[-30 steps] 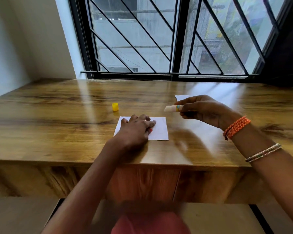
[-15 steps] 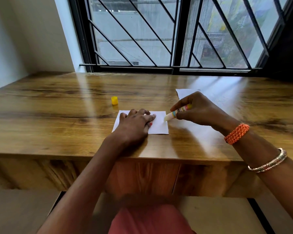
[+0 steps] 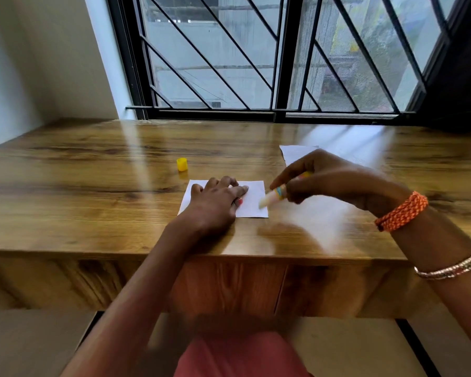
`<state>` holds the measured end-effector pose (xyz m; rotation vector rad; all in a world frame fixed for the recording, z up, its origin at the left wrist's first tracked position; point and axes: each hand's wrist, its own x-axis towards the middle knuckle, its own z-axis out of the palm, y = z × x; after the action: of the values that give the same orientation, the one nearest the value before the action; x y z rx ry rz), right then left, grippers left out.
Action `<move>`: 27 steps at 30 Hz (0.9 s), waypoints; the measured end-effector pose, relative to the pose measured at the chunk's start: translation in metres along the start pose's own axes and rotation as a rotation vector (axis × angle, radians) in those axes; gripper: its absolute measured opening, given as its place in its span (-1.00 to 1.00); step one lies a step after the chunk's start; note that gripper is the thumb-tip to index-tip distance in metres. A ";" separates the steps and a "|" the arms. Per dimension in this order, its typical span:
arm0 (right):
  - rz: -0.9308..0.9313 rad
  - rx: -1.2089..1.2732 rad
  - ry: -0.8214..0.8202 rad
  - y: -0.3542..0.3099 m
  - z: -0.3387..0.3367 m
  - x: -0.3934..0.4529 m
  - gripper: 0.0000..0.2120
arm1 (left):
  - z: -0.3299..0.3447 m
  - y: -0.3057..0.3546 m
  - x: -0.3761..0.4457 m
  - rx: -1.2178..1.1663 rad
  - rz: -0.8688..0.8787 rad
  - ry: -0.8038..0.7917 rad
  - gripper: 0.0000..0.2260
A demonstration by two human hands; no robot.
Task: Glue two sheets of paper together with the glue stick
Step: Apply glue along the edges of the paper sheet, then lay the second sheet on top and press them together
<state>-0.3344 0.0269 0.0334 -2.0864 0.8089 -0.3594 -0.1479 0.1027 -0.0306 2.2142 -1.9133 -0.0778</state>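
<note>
A small white sheet of paper (image 3: 254,202) lies flat near the front edge of the wooden table (image 3: 93,202). My left hand (image 3: 215,205) rests palm down on its left half, fingers spread. My right hand (image 3: 326,178) grips the uncapped glue stick (image 3: 272,195), tilted with its pale tip down on the sheet's right edge; the stick is blurred. A second white sheet (image 3: 294,153) lies farther back, partly hidden behind my right hand. The yellow cap (image 3: 182,164) stands upright on the table, left of and behind the near sheet.
A barred window (image 3: 256,63) runs along the table's far edge. A white wall (image 3: 38,63) closes off the left side. The table's front edge (image 3: 174,254) is just below my left wrist.
My right hand came down and leftward with the glue stick, from above the table to the sheet's right edge. My left hand stayed on the sheet.
</note>
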 end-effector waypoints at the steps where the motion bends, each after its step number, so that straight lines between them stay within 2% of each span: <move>1: -0.009 0.110 0.056 0.003 -0.003 0.002 -0.85 | 0.001 0.000 -0.001 -0.023 -0.015 0.004 -0.62; 5: 0.058 0.599 0.224 0.016 -0.008 0.017 -0.89 | 0.003 -0.001 -0.001 -0.079 -0.065 0.036 -0.63; 6: 0.095 0.694 0.248 0.020 -0.008 0.023 -0.85 | 0.004 -0.001 0.001 -0.075 -0.079 0.047 -0.63; 10: 0.232 0.897 0.231 0.030 0.002 0.050 -0.69 | 0.004 0.000 0.009 -0.080 -0.137 0.100 -0.70; 13: 0.252 0.977 0.201 0.027 0.009 0.070 -0.74 | -0.002 -0.002 0.016 -0.119 -0.159 0.152 -0.78; 16: 0.241 0.933 0.226 0.019 0.015 0.092 -0.80 | -0.017 -0.013 0.027 -0.136 -0.169 0.314 -0.79; 18: 0.229 0.896 0.259 0.013 0.020 0.107 -0.78 | -0.032 -0.027 0.040 -0.140 -0.175 0.442 -0.78; 21: 0.229 0.968 0.279 0.003 0.029 0.128 -0.68 | -0.047 -0.059 0.063 -0.143 -0.184 0.573 -0.75; 25: 0.197 1.074 0.219 -0.008 0.044 0.157 -0.54 | -0.035 -0.117 0.081 -0.265 -0.378 0.615 -0.73; 27: 0.164 1.001 0.162 -0.012 0.052 0.169 -0.59 | -0.030 -0.136 0.080 -0.437 -0.489 0.641 -0.74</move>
<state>-0.1758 -0.0479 0.0065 -1.0622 0.6789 -0.6784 0.0019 0.0455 -0.0201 2.0112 -0.9067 0.1154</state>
